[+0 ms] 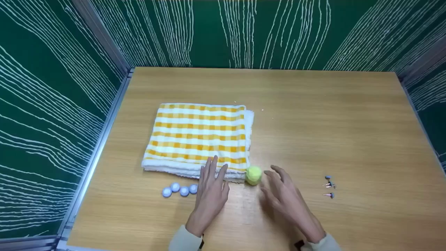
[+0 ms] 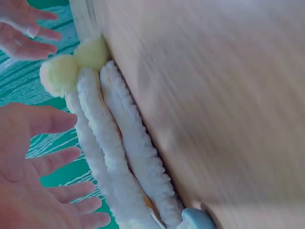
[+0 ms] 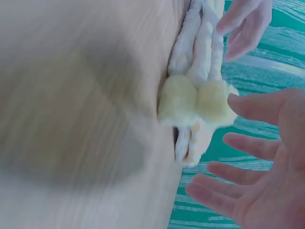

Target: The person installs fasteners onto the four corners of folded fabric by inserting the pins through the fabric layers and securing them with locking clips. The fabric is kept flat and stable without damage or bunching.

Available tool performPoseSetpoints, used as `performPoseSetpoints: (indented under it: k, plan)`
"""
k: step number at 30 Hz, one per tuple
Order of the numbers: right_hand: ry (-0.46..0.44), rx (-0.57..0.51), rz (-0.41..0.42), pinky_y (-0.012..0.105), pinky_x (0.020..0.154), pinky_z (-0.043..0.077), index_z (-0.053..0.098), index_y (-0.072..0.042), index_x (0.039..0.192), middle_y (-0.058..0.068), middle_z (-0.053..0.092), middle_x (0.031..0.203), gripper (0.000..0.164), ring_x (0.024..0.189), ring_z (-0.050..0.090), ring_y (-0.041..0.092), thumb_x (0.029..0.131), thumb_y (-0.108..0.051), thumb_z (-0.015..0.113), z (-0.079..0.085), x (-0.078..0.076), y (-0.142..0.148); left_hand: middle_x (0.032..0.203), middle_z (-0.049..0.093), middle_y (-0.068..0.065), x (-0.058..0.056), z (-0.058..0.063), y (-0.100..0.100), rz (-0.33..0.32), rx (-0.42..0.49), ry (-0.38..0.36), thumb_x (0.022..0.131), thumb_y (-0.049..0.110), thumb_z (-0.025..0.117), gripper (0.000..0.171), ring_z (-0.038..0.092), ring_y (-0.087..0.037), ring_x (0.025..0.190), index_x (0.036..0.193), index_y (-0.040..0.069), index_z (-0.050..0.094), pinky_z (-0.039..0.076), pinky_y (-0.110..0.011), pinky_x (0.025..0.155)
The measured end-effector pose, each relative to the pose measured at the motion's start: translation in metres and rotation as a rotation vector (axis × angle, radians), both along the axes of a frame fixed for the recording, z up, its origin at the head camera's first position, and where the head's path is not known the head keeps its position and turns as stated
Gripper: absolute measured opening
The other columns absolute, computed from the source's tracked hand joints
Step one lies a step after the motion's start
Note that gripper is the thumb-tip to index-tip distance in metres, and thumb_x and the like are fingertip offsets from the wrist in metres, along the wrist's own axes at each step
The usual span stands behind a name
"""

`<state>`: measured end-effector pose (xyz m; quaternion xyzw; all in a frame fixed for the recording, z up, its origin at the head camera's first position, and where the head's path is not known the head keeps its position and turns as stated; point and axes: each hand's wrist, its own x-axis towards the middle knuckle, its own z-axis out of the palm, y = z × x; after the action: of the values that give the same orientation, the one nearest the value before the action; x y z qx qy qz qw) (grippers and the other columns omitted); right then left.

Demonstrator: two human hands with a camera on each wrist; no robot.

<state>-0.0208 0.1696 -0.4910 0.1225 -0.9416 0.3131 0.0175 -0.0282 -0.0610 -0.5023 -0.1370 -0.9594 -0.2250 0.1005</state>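
A folded towel with yellow and white checks and fluffy white edges lies left of the table's middle. Two fuzzy yellow pom-poms, one on top of the other, sit at its front right corner; from the head they overlap as a yellow-green ball. My left hand is over the towel's front edge, fingers extended; whether it touches the cloth I cannot tell. Just right of the pom-poms is my right hand, its fingers spread and slightly bent, holding nothing. Its thumb overlaps the upper pom-pom in the right wrist view.
Several pale blue round pieces lie in front of the towel, left of my left hand. To the right are several small blue-headed pins. Green walls with white lines border the wooden table at the back and sides.
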Motion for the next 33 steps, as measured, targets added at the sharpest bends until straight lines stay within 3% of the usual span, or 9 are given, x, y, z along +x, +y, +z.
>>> performPoseSetpoints:
  k: [4,8,11,15,21,28,33]
  plan:
    - [0.015,-0.031,0.044,0.053,0.087,0.048,0.049,-0.009,0.134,0.023,0.039,0.14,0.058,0.12,0.045,0.04,0.082,-0.012,0.073,-0.001,-0.016,-0.02,0.148,0.033,-0.019,-0.005,-0.001,0.0,0.0,-0.05,-0.015,0.092,0.01,0.056,0.04,0.026,-0.035,0.138,0.131,0.012,0.055,0.023,-0.055,0.109]
    - [0.013,0.0,0.141,0.048,0.091,0.047,0.044,-0.015,0.141,0.02,0.032,0.146,0.067,0.128,0.038,0.037,0.081,-0.01,0.074,-0.006,-0.031,-0.041,0.145,0.036,-0.018,-0.008,-0.006,-0.001,-0.015,-0.138,-0.032,0.09,0.009,0.059,0.046,0.031,-0.035,0.135,0.134,0.015,0.053,0.027,-0.056,0.106]
    - [0.004,0.044,0.213,0.045,0.096,0.044,0.049,-0.015,0.139,0.016,0.03,0.149,0.061,0.133,0.033,0.034,0.082,-0.009,0.072,-0.011,-0.04,-0.053,0.144,0.038,-0.017,-0.01,-0.01,-0.001,-0.025,-0.211,-0.035,0.088,0.008,0.063,0.05,0.034,-0.035,0.134,0.136,0.018,0.052,0.029,-0.056,0.105]
    - [-0.051,0.102,0.195,0.042,0.098,0.043,0.059,-0.011,0.129,0.01,0.034,0.149,0.044,0.132,0.035,0.03,0.086,-0.005,0.067,-0.014,-0.048,-0.062,0.145,0.037,-0.015,-0.013,-0.013,0.001,-0.04,-0.256,-0.06,0.088,0.007,0.062,0.053,0.032,-0.034,0.135,0.138,0.019,0.05,0.03,-0.054,0.105]
    - [-0.084,0.143,0.128,0.04,0.094,0.047,0.067,-0.008,0.118,0.01,0.039,0.146,0.037,0.124,0.043,0.029,0.082,0.0,0.071,-0.016,-0.051,-0.063,0.147,0.036,-0.015,-0.016,-0.015,-0.001,-0.084,-0.235,-0.092,0.087,0.0,0.061,0.055,0.03,-0.033,0.136,0.139,0.016,0.049,0.029,-0.051,0.107]
    - [0.075,0.078,0.124,0.036,0.08,0.053,0.071,-0.004,0.107,0.015,0.046,0.139,0.03,0.11,0.051,0.029,0.08,0.009,0.067,-0.023,-0.048,-0.049,0.151,0.028,-0.016,-0.021,-0.016,-0.013,-0.175,-0.163,-0.1,0.08,-0.015,0.056,0.07,0.024,-0.029,0.139,0.144,0.009,0.039,0.031,-0.04,0.108]
    - [0.1,0.035,0.12,0.035,0.077,0.053,0.072,-0.004,0.103,0.018,0.05,0.135,0.027,0.103,0.053,0.03,0.08,0.009,0.068,-0.027,-0.05,-0.047,0.155,0.014,-0.017,-0.022,-0.015,-0.029,-0.152,-0.09,-0.143,0.079,-0.018,0.055,0.078,0.014,-0.031,0.142,0.147,0.01,0.032,0.038,-0.036,0.102]
